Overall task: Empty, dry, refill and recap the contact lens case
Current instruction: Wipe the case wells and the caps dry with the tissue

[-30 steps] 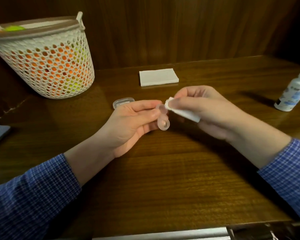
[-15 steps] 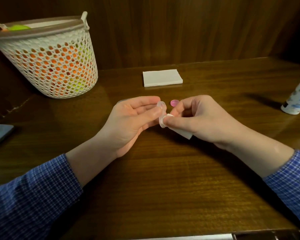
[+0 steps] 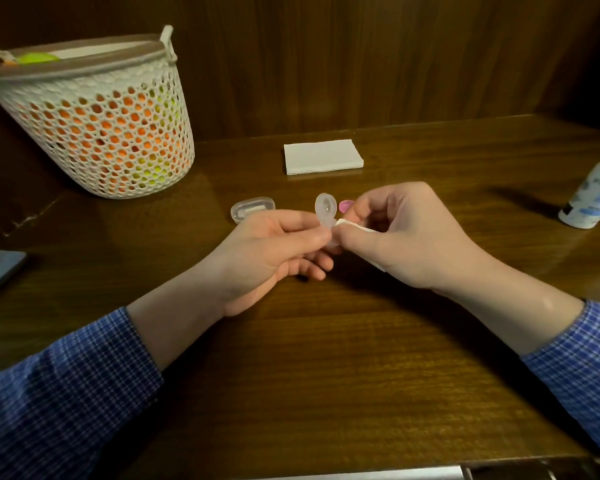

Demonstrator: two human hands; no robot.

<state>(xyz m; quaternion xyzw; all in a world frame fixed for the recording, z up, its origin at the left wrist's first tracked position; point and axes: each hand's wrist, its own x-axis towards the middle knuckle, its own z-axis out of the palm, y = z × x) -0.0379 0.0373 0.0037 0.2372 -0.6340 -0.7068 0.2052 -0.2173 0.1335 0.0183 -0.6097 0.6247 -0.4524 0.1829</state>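
While my left hand pinches the contact lens case above the table, my right hand presses a tissue wad into its lower well.

Both sets of fingers clamped. Upper well faces me, uncapped. Pink cap half hidden behind right fingers; clear box just behind left hand. Folded tissues beyond, basket far left, solution bottle far right.

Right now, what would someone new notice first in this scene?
At the centre, the left hand pinches a clear contact lens case while the right hand presses a folded tissue against its lower well. At far left stands a white mesh basket glowing orange and green inside.
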